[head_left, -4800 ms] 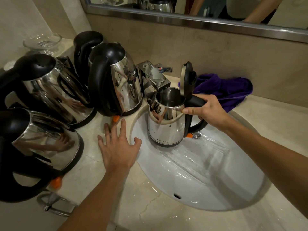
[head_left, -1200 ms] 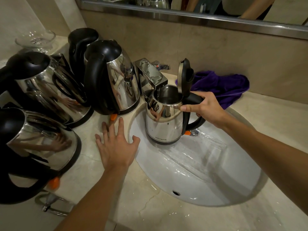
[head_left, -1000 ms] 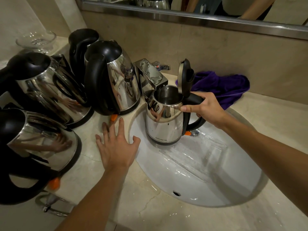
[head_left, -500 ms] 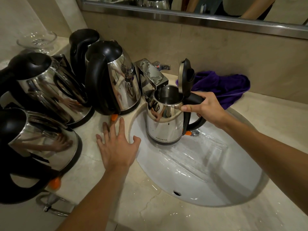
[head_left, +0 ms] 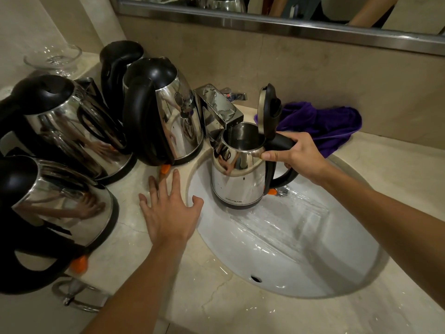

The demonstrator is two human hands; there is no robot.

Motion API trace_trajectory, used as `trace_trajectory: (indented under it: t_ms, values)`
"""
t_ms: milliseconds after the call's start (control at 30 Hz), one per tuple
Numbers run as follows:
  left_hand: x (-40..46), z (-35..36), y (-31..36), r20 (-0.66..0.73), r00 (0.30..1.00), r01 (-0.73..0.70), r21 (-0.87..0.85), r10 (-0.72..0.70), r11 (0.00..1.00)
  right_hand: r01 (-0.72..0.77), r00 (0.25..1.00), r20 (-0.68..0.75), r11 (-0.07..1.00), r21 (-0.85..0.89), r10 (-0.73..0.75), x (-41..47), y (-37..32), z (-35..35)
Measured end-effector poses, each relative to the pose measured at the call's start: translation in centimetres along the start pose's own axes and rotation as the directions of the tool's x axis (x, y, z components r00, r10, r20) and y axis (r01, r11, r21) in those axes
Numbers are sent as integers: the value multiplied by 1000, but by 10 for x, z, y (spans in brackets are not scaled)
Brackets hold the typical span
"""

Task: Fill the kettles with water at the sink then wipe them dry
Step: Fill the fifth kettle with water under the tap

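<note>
Standing upright, kettle (head_left: pixel 237 174), spout leftward

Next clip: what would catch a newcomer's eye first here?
An open-lidded steel kettle held under the faucet over the white sink, the right hand gripping its handle. Left of the basin, closed kettles crowd the counter, where the left hand rests flat. A purple cloth lies behind.

The nearest kettle (head_left: pixel 55 213) runs off the left edge, and the rearmost kettle (head_left: pixel 118 61) hides behind another.
</note>
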State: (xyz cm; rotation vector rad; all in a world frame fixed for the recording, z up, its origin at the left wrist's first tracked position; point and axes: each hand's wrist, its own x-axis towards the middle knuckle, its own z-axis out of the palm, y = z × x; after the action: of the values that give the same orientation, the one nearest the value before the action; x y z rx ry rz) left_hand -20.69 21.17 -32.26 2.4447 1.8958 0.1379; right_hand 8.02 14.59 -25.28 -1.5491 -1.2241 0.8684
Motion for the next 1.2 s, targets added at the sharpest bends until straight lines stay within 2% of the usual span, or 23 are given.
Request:
trace_trajectory:
  t_ms: [1200]
  values:
    - [0,-2,1,-1,1000,8,7,-8,1000,23,1000,8,1000,2,-23,0,1,-1]
